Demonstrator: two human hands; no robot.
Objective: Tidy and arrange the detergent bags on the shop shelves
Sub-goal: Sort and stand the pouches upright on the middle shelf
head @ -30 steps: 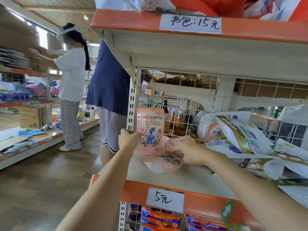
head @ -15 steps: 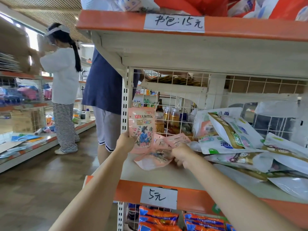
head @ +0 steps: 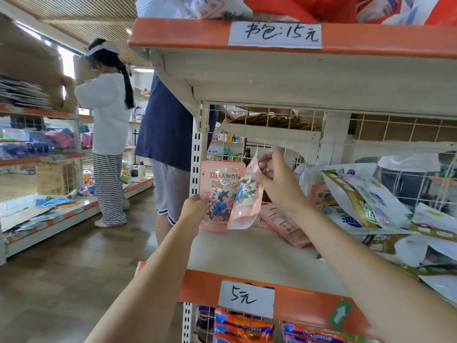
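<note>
Pinching the second pink bag point(head: 244, 194) by its top, the right hand point(head: 277, 179) hangs it upright just right of the standing bag point(head: 217, 194), which the left hand point(head: 194, 206) grips on the shelf point(head: 247, 253).

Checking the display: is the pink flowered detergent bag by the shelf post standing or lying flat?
Standing. The pink flowered detergent bag is upright, label forward, steadied by the left hand.
</note>
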